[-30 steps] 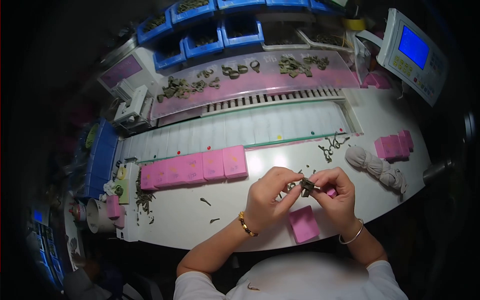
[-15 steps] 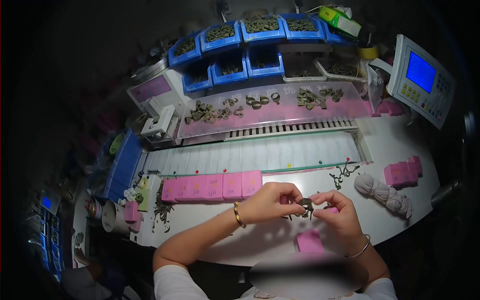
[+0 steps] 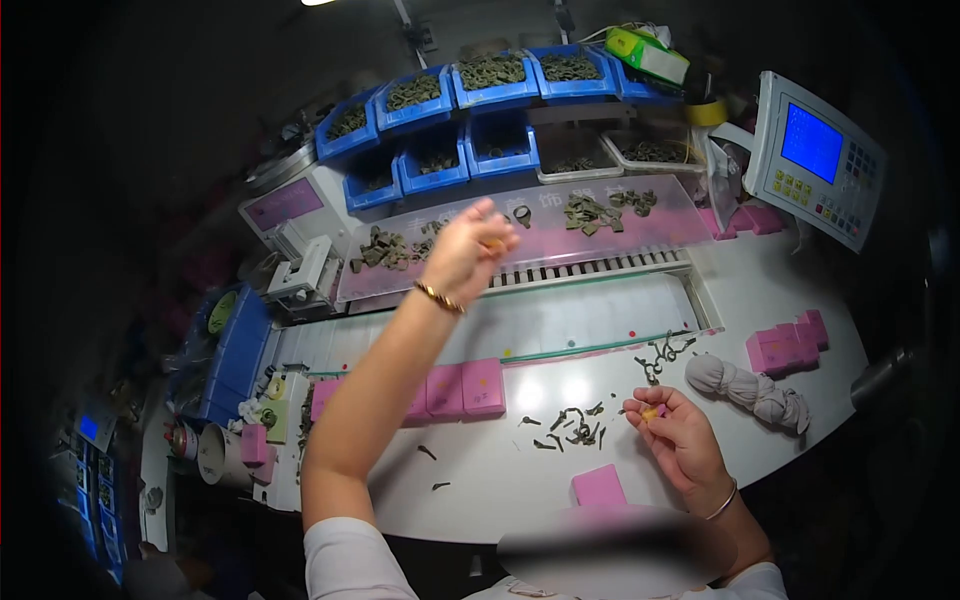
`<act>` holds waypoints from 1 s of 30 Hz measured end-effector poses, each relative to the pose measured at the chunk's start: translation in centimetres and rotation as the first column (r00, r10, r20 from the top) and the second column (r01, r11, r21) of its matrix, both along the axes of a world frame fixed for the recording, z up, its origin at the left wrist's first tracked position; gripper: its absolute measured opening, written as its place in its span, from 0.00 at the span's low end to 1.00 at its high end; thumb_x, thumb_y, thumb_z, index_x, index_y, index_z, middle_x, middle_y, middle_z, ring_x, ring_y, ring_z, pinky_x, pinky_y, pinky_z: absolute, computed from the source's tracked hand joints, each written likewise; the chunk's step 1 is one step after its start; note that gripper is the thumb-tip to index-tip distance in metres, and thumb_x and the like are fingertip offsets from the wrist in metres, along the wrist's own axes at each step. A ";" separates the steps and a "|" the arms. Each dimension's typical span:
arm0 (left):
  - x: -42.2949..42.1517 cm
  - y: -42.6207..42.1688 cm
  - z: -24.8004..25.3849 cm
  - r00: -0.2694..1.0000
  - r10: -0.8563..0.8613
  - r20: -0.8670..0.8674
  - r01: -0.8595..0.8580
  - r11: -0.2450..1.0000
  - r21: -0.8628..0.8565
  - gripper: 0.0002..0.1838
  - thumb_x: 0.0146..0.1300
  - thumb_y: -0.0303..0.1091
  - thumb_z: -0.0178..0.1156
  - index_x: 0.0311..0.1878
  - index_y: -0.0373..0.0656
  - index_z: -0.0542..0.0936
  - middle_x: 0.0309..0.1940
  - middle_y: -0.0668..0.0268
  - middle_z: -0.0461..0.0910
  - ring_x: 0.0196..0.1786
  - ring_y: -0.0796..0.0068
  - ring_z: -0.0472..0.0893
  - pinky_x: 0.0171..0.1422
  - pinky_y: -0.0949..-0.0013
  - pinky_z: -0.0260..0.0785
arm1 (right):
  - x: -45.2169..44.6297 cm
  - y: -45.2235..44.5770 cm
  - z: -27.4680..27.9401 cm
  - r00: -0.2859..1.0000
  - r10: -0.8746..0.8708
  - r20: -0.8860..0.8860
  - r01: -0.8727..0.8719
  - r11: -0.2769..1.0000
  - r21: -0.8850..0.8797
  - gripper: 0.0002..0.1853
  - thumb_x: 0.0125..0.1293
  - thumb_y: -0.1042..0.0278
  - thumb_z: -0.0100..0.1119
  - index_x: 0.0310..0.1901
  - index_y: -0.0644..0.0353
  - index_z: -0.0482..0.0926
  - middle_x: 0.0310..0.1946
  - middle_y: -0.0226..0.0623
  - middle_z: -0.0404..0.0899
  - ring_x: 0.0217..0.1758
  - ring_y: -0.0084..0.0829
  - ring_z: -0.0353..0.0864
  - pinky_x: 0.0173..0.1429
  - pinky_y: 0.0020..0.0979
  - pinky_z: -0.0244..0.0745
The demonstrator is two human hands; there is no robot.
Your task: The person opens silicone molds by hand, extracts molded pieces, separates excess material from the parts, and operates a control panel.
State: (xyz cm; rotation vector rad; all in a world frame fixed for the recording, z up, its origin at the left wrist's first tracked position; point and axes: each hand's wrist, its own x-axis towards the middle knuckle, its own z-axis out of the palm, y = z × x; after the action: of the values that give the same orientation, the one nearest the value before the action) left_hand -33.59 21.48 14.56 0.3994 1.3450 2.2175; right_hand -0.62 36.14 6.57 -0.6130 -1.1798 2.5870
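Note:
My left hand (image 3: 470, 250) is stretched far forward over the clear shelf (image 3: 640, 255). Its fingers are curled among dark ring-shaped pieces (image 3: 522, 215), and whatever lies in them is hidden. My right hand (image 3: 685, 440) hovers above the front right of the white table, thumb and fingers pinched together. Something yellow and pink shows at its fingertips, but what they hold is too small to name. Just left of that hand, small dark metal-like pieces (image 3: 578, 428) lie scattered. A pink block (image 3: 598, 487) sits nearest to me.
Blue bins (image 3: 495, 90) full of dark pieces line the back. A row of pink blocks (image 3: 465, 390) stands at centre left. On the right are a grey cloth bundle (image 3: 750, 393), stacked pink blocks (image 3: 785, 348) and a control panel (image 3: 815, 160) with a blue screen.
Both hands were together around a dark piece above the table. My left hand has left it and reached forward to the shelf; my right hand stays near the same place. The view has shifted slightly.

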 end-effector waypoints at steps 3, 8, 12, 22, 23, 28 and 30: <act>7.5 -0.3 -2.8 0.970 -0.218 0.109 0.206 0.972 0.111 0.32 0.65 0.09 0.51 0.73 0.27 0.59 0.57 0.54 0.72 0.66 0.49 0.78 0.75 0.51 0.74 | 0.3 0.0 1.1 0.999 0.028 -0.017 -0.028 0.999 0.024 0.13 0.73 0.83 0.54 0.57 0.67 0.74 0.56 0.45 0.80 0.54 0.31 0.85 0.63 0.28 0.83; 17.7 -3.1 -4.4 0.966 -0.257 -0.006 0.253 0.955 -0.151 0.21 0.73 0.25 0.62 0.66 0.32 0.72 0.60 0.53 0.83 0.62 0.67 0.83 0.65 0.62 0.78 | 1.1 0.2 0.5 0.991 0.131 -0.038 -0.126 0.985 0.116 0.12 0.77 0.75 0.57 0.57 0.67 0.74 0.55 0.49 0.84 0.46 0.24 0.83 0.52 0.24 0.80; 21.7 -4.9 -6.0 0.974 -0.228 -0.009 0.224 0.961 -0.160 0.18 0.71 0.23 0.63 0.63 0.35 0.76 0.60 0.53 0.84 0.54 0.74 0.83 0.53 0.69 0.79 | 1.2 -1.2 0.0 0.978 0.148 -0.150 -0.120 0.977 0.176 0.11 0.75 0.78 0.58 0.57 0.67 0.76 0.57 0.47 0.84 0.45 0.20 0.80 0.49 0.24 0.79; 25.8 -5.0 -10.0 0.980 -0.106 -0.168 0.107 0.994 -0.004 0.19 0.66 0.13 0.65 0.58 0.33 0.79 0.60 0.60 0.76 0.61 0.74 0.80 0.68 0.71 0.77 | 2.5 -2.5 -0.8 0.974 0.133 -0.183 -0.084 0.963 0.257 0.13 0.71 0.84 0.60 0.56 0.66 0.79 0.52 0.39 0.79 0.54 0.28 0.84 0.62 0.31 0.84; 25.9 -5.0 -10.1 0.972 -0.094 -0.213 0.094 0.996 -0.010 0.18 0.65 0.13 0.65 0.58 0.34 0.79 0.60 0.60 0.75 0.62 0.74 0.79 0.68 0.71 0.76 | 2.6 -2.6 -0.7 0.981 0.095 -0.167 -0.053 0.968 0.244 0.14 0.70 0.85 0.61 0.56 0.67 0.78 0.52 0.39 0.79 0.55 0.29 0.84 0.62 0.31 0.83; 26.4 -5.1 -9.8 0.958 -0.080 -0.275 0.069 0.996 -0.050 0.18 0.65 0.13 0.66 0.57 0.34 0.79 0.59 0.59 0.76 0.61 0.73 0.79 0.68 0.70 0.77 | 2.8 -2.9 -1.4 0.970 0.077 -0.229 0.015 0.926 0.377 0.16 0.66 0.88 0.65 0.54 0.66 0.77 0.52 0.40 0.81 0.57 0.29 0.83 0.63 0.31 0.83; 26.4 -5.2 -9.8 0.951 -0.083 -0.298 0.068 0.996 -0.060 0.18 0.65 0.14 0.66 0.57 0.34 0.79 0.59 0.59 0.76 0.61 0.73 0.80 0.67 0.70 0.77 | 2.9 -2.9 -1.4 0.962 0.088 -0.260 0.041 0.891 0.453 0.16 0.64 0.89 0.66 0.52 0.66 0.78 0.53 0.41 0.80 0.57 0.29 0.83 0.64 0.31 0.82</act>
State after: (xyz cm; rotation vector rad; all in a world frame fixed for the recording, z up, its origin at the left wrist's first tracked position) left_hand -7.20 16.33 4.79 0.7835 1.5062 2.1175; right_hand 2.23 33.22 5.16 -0.1321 -1.6175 2.1923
